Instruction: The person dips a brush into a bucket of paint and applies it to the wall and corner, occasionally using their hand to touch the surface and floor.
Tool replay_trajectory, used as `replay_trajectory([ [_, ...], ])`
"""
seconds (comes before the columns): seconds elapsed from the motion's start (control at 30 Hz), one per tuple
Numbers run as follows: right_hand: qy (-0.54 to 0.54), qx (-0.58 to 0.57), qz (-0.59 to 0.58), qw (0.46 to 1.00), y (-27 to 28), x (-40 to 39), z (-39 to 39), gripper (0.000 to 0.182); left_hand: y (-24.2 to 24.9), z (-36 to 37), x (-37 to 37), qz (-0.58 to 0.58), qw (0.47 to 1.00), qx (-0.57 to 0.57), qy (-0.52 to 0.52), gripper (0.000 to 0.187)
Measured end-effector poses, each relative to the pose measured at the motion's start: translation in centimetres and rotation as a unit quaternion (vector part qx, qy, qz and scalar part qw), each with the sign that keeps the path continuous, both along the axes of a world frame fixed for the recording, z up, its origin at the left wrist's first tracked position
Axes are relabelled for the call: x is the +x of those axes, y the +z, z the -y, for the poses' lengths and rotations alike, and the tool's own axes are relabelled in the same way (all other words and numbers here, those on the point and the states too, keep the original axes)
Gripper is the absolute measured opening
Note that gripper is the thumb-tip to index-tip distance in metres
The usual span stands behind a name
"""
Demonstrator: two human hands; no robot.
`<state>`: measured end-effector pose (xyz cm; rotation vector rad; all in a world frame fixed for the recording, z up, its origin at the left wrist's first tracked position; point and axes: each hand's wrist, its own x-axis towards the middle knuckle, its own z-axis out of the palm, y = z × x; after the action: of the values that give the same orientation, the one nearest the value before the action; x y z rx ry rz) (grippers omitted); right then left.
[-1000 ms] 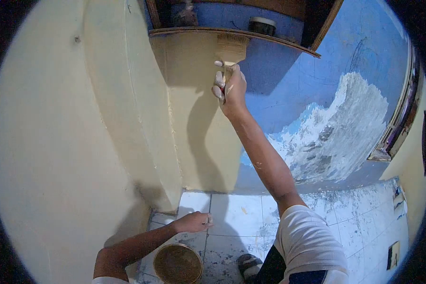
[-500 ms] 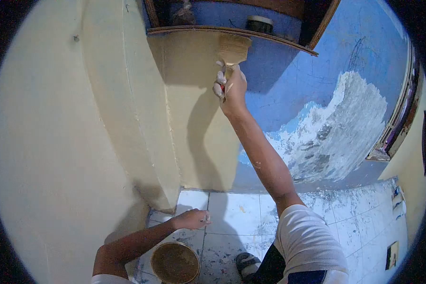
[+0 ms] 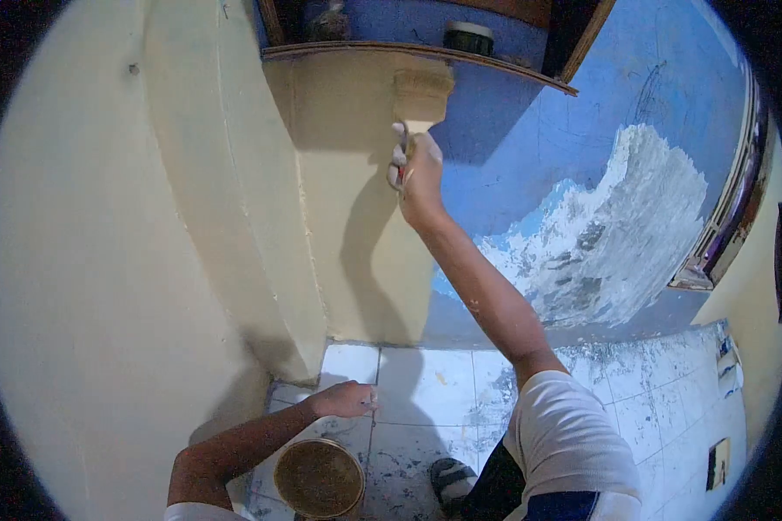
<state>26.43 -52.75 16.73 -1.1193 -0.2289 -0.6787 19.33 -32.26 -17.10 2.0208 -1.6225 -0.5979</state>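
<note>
My right hand (image 3: 420, 178) is wrapped round the handle of a wide paintbrush (image 3: 423, 94), its fingers smeared with pale paint. The bristles point up against the wall just below a shelf, where cream paint (image 3: 339, 122) meets blue paint (image 3: 487, 117). Low on the left, my left hand (image 3: 346, 399) is curled closed over the floor, with paint on its fingertips and nothing visible in it. Below it stands an open round bucket (image 3: 359, 504) with tan-coloured paint (image 3: 318, 478) inside.
A wooden shelf (image 3: 365, 48) juts out above the brush, holding a lidded jar (image 3: 468, 38) and a bag-like item (image 3: 328, 24). A rough whitish patch (image 3: 608, 234) marks the blue wall. White floor tiles (image 3: 426, 382) are spattered. My sandalled foot (image 3: 452, 482) is near the bucket.
My right hand and the paintbrush have moved slightly down the wall, away from the shelf. The view has shifted a little. My left hand stays closed above the bucket.
</note>
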Motion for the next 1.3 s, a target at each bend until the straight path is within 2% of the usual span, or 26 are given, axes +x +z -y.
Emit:
replay_trajectory([
  [0.1,0.03,0.025,-0.041,0.998,-1.8,-2.2,-0.7,0.032,1.2,0.2,-0.7,0.027,0.996,0.077,0.035,0.038],
  [0.17,0.055,0.026,-0.058,0.996,-2.0,-4.2,-1.2,0.031,1.2,-0.1,-0.8,0.02,0.997,0.072,0.035,0.037],
  [0.27,0.041,-0.068,-0.028,0.996,-0.1,-5.6,-1.7,0.03,0.2,-0.4,-0.4,0.012,0.997,0.074,0.036,0.04],
  [0.37,0.123,-0.009,0.014,0.992,1.3,-2.7,-0.4,0.028,-2.4,-0.6,0.8,0.016,0.996,0.085,0.014,0.041],
  [0.4,0.107,-0.003,0.001,0.994,1.0,-2.2,-0.2,0.025,-3.5,-0.6,1.1,0.021,0.996,0.089,0.004,0.041],
  [0.43,0.091,0.003,-0.011,0.996,0.6,-1.7,-0.3,0.022,0.3,-0.3,-0.2,0.048,0.99,0.132,0.025,0.04],
  [0.53,0.047,0.025,-0.025,0.998,-2.2,-2.0,-0.7,0.007,3.5,-0.9,-1.6,0.027,0.988,0.136,0.066,0.037],
  [0.6,0.028,0.05,-0.075,0.996,-3.8,-4.2,-0.9,0.008,1.8,-1.4,-1.0,0.016,0.989,0.14,0.049,0.038],
  [0.73,0.022,0.011,-0.013,1.0,-3.0,-5.3,-1.3,0.01,-2.1,-2.3,0.8,0.064,0.993,0.102,0.016,0.042],
  [0.83,0.043,-0.017,0.053,0.998,0.1,-2.6,0.0,0.014,0.7,-2.3,0.6,0.044,0.99,0.131,0.041,0.043],
  [0.93,-0.028,0.039,0.07,0.996,0.0,-0.6,-1.1,0.011,-0.9,-1.9,1.2,0.096,0.989,0.105,0.042,0.042],
  [1.07,-0.067,0.102,-0.002,0.993,-1.4,-1.1,-4.3,0.015,0.5,-2.4,0.8,0.087,0.991,0.091,0.052,0.034],
  [1.2,-0.051,0.011,0.073,0.996,-0.2,-0.4,-4.0,0.014,0.7,-3.5,1.4,0.108,0.986,0.112,0.05,0.039],
  [1.3,-0.02,0.03,0.062,0.997,0.1,0.6,-2.6,0.008,1.7,-4.7,3.4,0.097,0.987,0.099,0.075,0.042],
])
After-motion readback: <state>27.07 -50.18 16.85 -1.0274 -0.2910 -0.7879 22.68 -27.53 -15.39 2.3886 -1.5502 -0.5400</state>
